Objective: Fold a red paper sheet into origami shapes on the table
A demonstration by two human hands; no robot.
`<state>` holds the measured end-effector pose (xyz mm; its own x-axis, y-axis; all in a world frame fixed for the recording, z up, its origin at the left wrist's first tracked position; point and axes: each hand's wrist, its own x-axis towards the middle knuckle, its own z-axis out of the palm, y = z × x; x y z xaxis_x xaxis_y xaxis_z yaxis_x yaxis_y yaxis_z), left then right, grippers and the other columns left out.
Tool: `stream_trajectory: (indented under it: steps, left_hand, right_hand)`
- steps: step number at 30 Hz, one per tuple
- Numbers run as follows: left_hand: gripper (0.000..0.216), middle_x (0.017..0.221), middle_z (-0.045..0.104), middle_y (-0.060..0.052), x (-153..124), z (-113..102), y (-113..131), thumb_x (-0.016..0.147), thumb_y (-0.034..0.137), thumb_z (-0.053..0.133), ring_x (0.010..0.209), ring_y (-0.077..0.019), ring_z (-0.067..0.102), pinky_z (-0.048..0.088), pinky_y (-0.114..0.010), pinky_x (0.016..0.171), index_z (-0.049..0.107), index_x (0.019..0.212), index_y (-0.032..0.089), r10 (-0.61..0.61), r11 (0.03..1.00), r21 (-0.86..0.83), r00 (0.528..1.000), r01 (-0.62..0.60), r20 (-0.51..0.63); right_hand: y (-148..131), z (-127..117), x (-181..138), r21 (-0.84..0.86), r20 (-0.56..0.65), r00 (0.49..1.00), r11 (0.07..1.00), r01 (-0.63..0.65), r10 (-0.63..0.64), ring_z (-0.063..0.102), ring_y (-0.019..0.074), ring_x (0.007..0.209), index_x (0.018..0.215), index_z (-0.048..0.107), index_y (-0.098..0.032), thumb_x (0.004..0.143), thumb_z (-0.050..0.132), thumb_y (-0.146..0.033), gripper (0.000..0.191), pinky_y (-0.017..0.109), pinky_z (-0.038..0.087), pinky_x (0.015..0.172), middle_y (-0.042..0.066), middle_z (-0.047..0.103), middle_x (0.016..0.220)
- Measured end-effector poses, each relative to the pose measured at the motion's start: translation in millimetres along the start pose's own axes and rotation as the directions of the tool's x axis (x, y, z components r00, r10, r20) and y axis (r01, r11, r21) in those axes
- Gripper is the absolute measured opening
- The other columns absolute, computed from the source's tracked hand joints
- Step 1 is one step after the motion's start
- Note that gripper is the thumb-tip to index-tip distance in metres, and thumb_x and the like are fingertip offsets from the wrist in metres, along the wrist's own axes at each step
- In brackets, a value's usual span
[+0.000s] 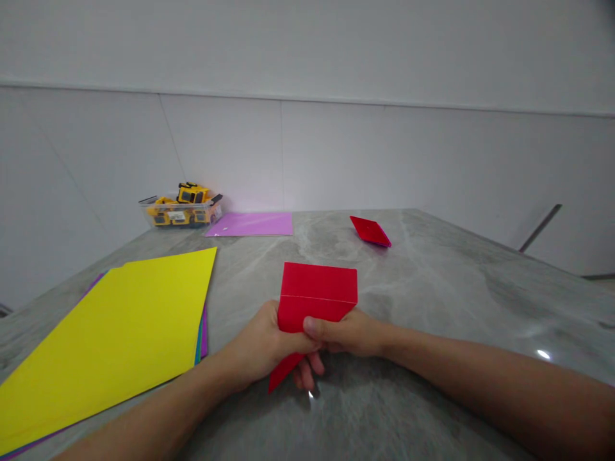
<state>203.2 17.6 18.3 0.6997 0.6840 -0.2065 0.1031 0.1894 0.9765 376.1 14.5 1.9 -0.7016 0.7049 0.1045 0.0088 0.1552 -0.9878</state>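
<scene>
A folded red paper [317, 291] is held just above the grey marble table [432, 301], near its front middle. My left hand [262, 346] grips the paper's lower left part, fingers wrapped round it. From the right, my right hand [348, 333] pinches the same paper, thumb on top. A crease runs across the red sheet, and a pointed flap hangs below my hands. A second, smaller folded red paper piece [369, 230] lies farther back on the table.
A stack of coloured sheets with yellow on top [115, 326] lies at the left. A purple sheet [252, 224] lies at the back. A clear tray of yellow toy vehicles [185, 206] stands at the back left, by the white wall.
</scene>
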Motion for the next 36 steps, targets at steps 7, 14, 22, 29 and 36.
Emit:
stream_trajectory:
  steps: [7,14,22,29,36]
  left_hand:
    - [0.036,0.046,0.060,0.001,2,-11,-3,0.077,0.049,0.065,0.035,-0.0109,0.055,0.040,-0.017,0.035,0.059,0.069,0.014,-0.012,0.998,-0.061,1.000,0.011,-0.021]
    - [0.039,0.052,0.062,-0.001,0,-12,-3,0.080,0.052,0.061,0.034,-0.0072,0.050,0.034,-0.016,0.035,0.063,0.074,0.013,0.027,1.000,0.012,0.993,-0.029,0.119]
    - [0.037,0.047,0.059,0.001,-2,-23,10,0.081,0.050,0.058,0.029,-0.0063,0.044,0.029,-0.015,0.030,0.056,0.068,0.015,-0.019,0.981,0.193,0.994,-0.001,0.103]
    - [0.039,0.044,0.054,0.003,-5,-53,14,0.079,0.053,0.058,0.027,-0.0053,0.038,0.028,-0.015,0.028,0.057,0.066,0.015,-0.017,0.954,0.299,0.997,-0.008,0.081]
    - [0.037,0.042,0.051,0.004,-13,-67,23,0.079,0.048,0.061,0.026,-0.0037,0.031,0.021,-0.014,0.025,0.059,0.063,0.014,-0.049,0.945,0.326,0.998,0.036,0.032]
  right_hand:
    - [4,-7,1,0.003,-0.337,0.941,1.000,-0.013,0.013,0.025,0.0052,0.034,0.043,0.034,-0.019,0.079,0.042,-0.076,0.067,0.023,0.020,0.037,-0.006,0.030,0.036]
    - [-4,-3,-1,-0.124,-0.160,0.984,0.988,-0.091,0.071,0.032,0.0062,0.037,0.057,0.052,-0.018,0.081,0.042,-0.073,0.061,0.022,0.024,0.038,-0.005,0.040,0.042]
    - [-7,-1,-4,-0.098,-0.312,0.949,0.992,-0.078,0.044,0.027,0.0063,0.037,0.044,0.038,-0.019,0.080,0.048,-0.070,0.063,0.025,0.021,0.040,-0.005,0.032,0.039]
    - [1,-2,-2,0.082,-0.546,0.837,0.992,0.092,-0.033,0.022,0.0050,0.035,0.045,0.032,-0.020,0.075,0.060,-0.065,0.061,0.025,0.012,0.038,-0.007,0.028,0.038]
    - [4,-8,-4,0.170,-0.568,0.822,0.975,0.145,-0.023,0.017,0.0047,0.032,0.040,0.030,-0.020,0.083,0.052,-0.062,0.064,0.026,0.010,0.039,-0.007,0.024,0.031]
